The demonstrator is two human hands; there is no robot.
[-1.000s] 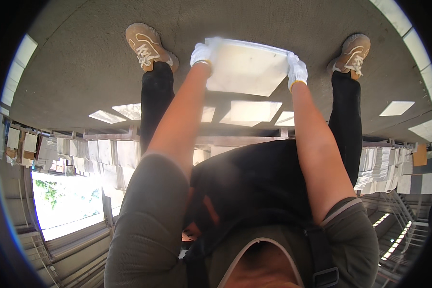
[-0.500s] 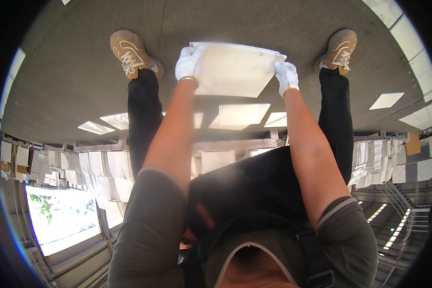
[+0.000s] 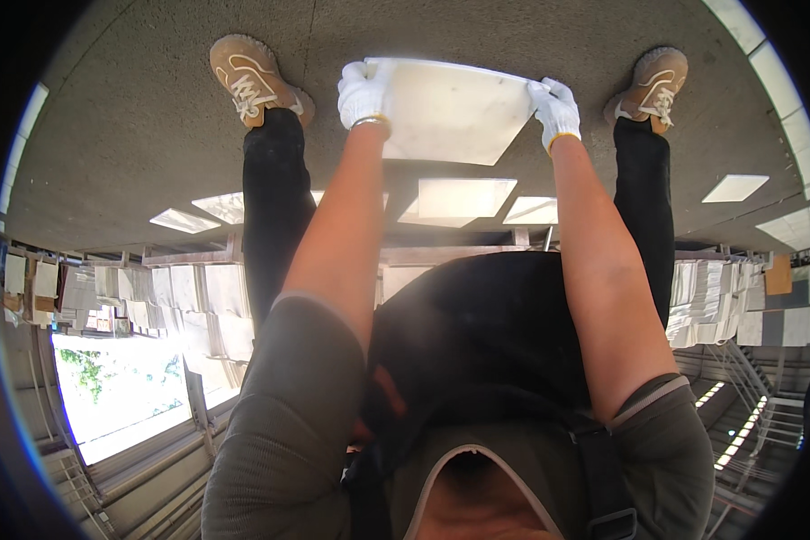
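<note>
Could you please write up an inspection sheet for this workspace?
Surface: grey floor.
Job's things: one pale slab; whether it touches the floor cannot be told.
Clutter: bright four-sided patches on the floor; light or slabs, unclear.
Hands: left hand, white-gloved, grips the slab's left side; right hand, also white-gloved, grips its upper right corner.
Cables: nothing seen.
Surroundings: rows of pale boards, a bright opening, brown shoes either side.

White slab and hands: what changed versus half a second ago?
White slab, left hand and right hand sit higher in the picture; the tan shoes shifted up too, so it looks mostly like camera motion. Nothing taken or let go: both gloved hands still hold the slab at opposite sides.
</note>
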